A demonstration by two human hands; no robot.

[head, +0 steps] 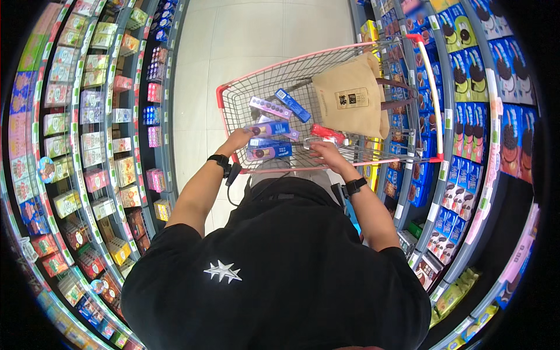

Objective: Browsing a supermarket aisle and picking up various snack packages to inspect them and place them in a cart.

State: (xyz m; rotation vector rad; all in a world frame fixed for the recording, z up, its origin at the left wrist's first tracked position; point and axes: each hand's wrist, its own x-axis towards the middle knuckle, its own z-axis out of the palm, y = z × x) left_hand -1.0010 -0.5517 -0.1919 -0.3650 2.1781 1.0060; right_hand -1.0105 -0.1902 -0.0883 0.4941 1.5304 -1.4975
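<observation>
My left hand (239,141) reaches over the end of a wire shopping cart (271,168) and grips one end of a blue and purple biscuit box (276,128). Just below that box lies another blue and purple box (280,152). A long lilac box (270,107) and a dark blue box (292,105) rest farther off in the basket. My right hand (329,156) hovers with spread fingers by a clear plastic bottle (311,141); whether it touches the bottle is unclear. Beside the bottle is a red package (323,131).
A large brown paper bag (350,113) with dark handles leans in the cart, near its white handlebar (430,96). Shelves of boxed snacks (98,103) line the left, and more shelves with blue biscuit packs (466,127) the right. Pale floor tiles (262,30) run between.
</observation>
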